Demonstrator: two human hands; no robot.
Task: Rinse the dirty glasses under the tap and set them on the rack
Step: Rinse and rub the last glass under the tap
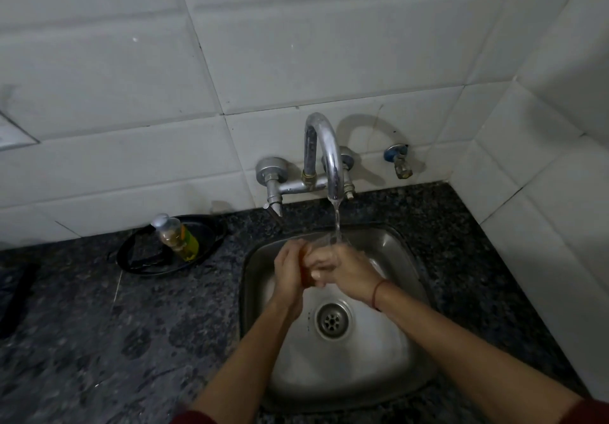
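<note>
Over the sink [397, 245], left hand [290, 270] and right hand [344, 268] each have their grip curled round a small glass [306, 253] under the running tap [324, 146]. Wet, it is likely slippery and fragile; best held round the body.

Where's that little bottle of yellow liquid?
In the head view, the bottle sits in a black tray on the counter, left of the sink and the running tap.

I count two of my own, left grip [290, 270] and right grip [344, 268], both closed round one glass [320, 240], beneath one tap [333, 166], over one sink [260, 259] with one drain [333, 320], plus one bottle [178, 235] in one black pan [211, 232] on one tabletop [99, 324]
</note>
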